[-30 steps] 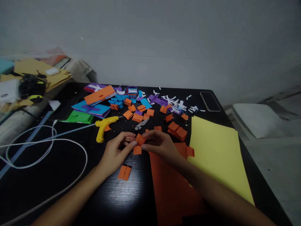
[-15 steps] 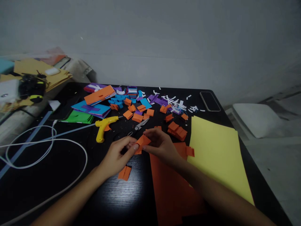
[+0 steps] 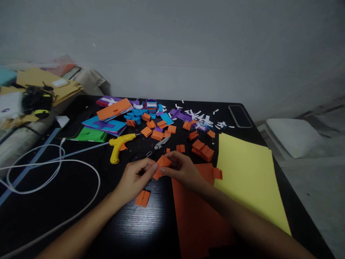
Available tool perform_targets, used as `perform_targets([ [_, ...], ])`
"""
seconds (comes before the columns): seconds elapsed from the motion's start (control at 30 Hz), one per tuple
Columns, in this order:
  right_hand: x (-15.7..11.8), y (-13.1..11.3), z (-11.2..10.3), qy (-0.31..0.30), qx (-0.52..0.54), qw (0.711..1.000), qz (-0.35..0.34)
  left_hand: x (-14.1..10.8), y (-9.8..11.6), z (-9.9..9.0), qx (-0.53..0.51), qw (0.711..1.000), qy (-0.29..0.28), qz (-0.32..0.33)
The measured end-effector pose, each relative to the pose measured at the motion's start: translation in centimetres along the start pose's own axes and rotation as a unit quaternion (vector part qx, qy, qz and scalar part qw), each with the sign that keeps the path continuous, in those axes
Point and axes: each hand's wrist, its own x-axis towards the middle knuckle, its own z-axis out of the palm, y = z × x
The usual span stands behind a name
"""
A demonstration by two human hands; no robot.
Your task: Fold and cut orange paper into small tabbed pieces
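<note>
dim, greyish light — white glare on the black tabletop (image 3: 140,219) — blurry, stretched edges

No readable text, labels, brands, numbers or signs on anything in view.

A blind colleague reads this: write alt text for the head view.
Left hand and right hand hold folded orange paper over a black table. Beyond lie a glue gun, scissors and coloured paper pieces; yellow paper is at right.
</note>
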Motion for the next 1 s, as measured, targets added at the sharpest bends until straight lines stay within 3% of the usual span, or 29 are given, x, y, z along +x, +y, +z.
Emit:
perform_targets([
  [0.17,0.1,-0.3,-0.4,-0.027,-0.046,0.998,-0.024,-0.1,-0.2,-0.1,0.05,0.997,-0.029,0.058],
  [0.3,0.1,-1.4,-1.7,-0.017,-0.178,0.982,-0.059,0.1,-0.5,-0.4,0.128,0.985,-0.048,0.107],
  [0.47,0.1,-2.7,-2.9,-0.028,-0.284,0.958,-0.033,0.3,-1.1,-0.4,0.219,0.968,-0.073,0.095],
  [0.63,-0.1,-2.1,-2.6,-0.052,-0.356,0.933,-0.024,0.4,-1.5,-0.5,0.247,0.961,-0.072,0.104],
  [0.83,0.1,-1.4,-2.4,-0.028,-0.451,0.89,-0.056,0.6,-1.5,-1.0,0.273,0.954,-0.034,0.119],
  [1.0,0.2,-1.3,-2.5,-0.011,-0.49,0.869,-0.067,1.1,-1.8,-3.1,0.299,0.945,0.091,0.099],
])
